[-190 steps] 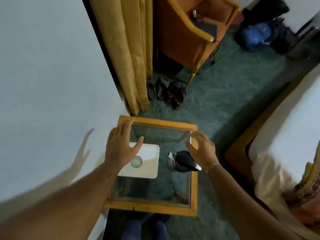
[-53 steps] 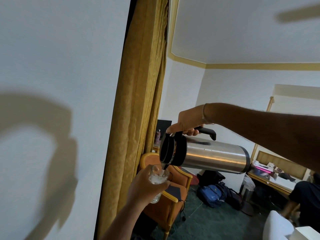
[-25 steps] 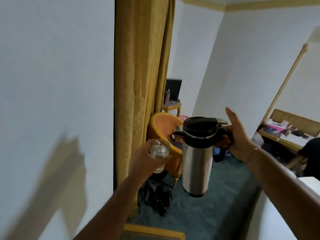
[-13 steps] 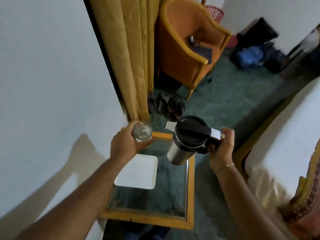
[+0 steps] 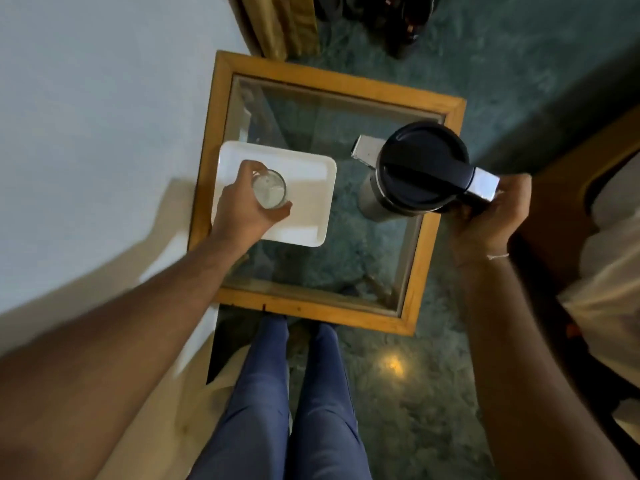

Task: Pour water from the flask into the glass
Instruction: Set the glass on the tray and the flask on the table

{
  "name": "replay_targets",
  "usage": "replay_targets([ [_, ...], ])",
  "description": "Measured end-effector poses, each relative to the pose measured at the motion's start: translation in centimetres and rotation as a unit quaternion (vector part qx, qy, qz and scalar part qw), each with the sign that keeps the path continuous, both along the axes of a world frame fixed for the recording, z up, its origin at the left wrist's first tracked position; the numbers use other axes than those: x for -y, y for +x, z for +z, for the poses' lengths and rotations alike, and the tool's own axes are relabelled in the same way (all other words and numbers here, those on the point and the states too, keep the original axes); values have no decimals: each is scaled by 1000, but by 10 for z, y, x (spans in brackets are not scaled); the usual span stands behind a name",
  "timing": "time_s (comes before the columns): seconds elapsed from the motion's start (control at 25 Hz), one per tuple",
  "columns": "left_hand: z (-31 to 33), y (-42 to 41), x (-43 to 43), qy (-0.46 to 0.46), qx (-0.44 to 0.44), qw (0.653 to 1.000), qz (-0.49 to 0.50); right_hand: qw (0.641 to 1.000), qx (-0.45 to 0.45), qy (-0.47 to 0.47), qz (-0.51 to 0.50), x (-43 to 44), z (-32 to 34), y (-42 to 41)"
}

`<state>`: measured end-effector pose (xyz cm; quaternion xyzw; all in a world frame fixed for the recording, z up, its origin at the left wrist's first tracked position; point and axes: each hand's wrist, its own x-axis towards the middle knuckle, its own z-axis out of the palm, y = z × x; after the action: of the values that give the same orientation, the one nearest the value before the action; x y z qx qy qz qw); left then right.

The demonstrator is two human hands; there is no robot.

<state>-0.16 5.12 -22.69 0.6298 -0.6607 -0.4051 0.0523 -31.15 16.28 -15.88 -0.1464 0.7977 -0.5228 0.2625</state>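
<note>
My left hand (image 5: 244,206) grips a clear glass (image 5: 269,189) with water in it, upright over the white tray (image 5: 311,188) on the left of the small table. Whether the glass rests on the tray I cannot tell. My right hand (image 5: 491,213) holds the handle of a steel flask (image 5: 420,171) with a black lid. The flask is upright over the table's right side, spout pointing left, its base hidden under the lid.
The table is a wooden frame (image 5: 313,311) around a glass top, standing against a white wall (image 5: 104,98). A yellow curtain (image 5: 280,26) and dark shoes (image 5: 398,19) lie beyond it. A bed (image 5: 609,237) stands to the right. My legs (image 5: 287,393) are below the near edge.
The view has tipped from the room down onto the table. Both hands have come down: the glass now sits low over the tray, and the upright flask is over the table's right side.
</note>
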Motion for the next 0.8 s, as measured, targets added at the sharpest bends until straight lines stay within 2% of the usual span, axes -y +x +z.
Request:
replay_targets([
  [0.08, -21, 2, -2, 2, 2, 1000, -3, 999, -39, 27, 24, -4, -18, 3],
  [0.12, -30, 3, -2, 0, 4, 1000, -3, 999, -25, 24, 25, -7, -23, 8],
  [0.16, -37, 4, -3, -1, 7, 1000, -1, 998, 52, -14, 19, -10, -26, 14],
  [0.2, -43, 5, -4, -1, 9, 1000, 0, 997, 69, -39, 16, -14, -34, 15],
  [0.24, -48, 7, -4, -1, 11, 1000, 0, 998, 44, -23, 24, -15, -37, 18],
  [0.28, -54, 8, -4, -3, 12, 1000, -3, 996, -69, 31, 41, -14, -39, 21],
  [0.32, -58, 10, -4, 0, 14, 1000, -7, 989, -119, 67, 52, -12, -41, 19],
  [0.4, -68, 13, 0, 2, 20, 1000, -14, 989, -122, 49, 60, -15, -49, 16],
  [0.56, -84, 15, 6, -1, 36, 999, -17, 991, -91, 72, 64, -22, -53, 22],
  [0.64, -86, 13, 8, -9, 33, 999, -23, 998, -21, 32, 48, -26, -50, 24],
  [0.68, -86, 12, 8, -14, 34, 999, -29, 998, 55, -12, 21, -28, -52, 23],
  [0.76, -83, 12, 5, -3, 45, 998, -46, 999, 26, -14, 38, -33, -51, 22],
  [0.8, -74, 12, 5, 10, 45, 998, -50, 998, -32, 25, 54, -35, -46, 18],
])
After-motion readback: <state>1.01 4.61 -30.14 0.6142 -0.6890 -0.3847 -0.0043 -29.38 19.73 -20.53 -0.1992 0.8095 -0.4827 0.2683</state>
